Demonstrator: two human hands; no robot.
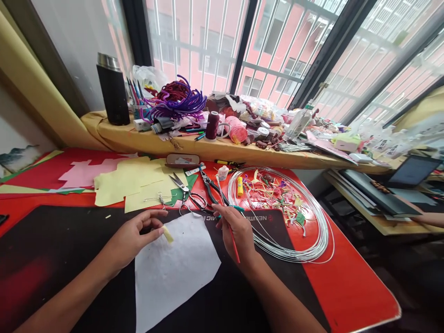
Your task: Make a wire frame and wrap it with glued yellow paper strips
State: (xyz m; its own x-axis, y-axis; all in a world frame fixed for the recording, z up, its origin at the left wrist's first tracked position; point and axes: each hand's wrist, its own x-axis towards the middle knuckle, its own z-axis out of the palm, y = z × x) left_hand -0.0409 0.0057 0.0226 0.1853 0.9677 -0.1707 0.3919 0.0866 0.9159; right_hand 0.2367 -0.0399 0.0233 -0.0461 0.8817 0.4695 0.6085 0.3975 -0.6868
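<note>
My left hand [145, 233] pinches a small strip of pale yellow paper [168, 234] between thumb and fingers, over a white sheet [176, 268] on the black mat. In my right hand [237, 231], the fingers are closed round a thin red stick [234, 245]. Its far end reaches up to the small white bottle [223, 173], but I cannot tell whether it touches or goes in. Scissors [187, 192] with open blades lie just beyond the white sheet. Black-handled pliers [212, 185] rest beside them, partly behind my right hand.
A coil of silvery wire [322, 231] circles colourful paper scraps [277, 194] and a yellow tube [240, 187] at the right. Yellow paper sheets [128, 178] lie at the left. The crowded ledge holds a black flask [113, 92] and thread spool [212, 126]. Another person's arm [430, 218] shows far right.
</note>
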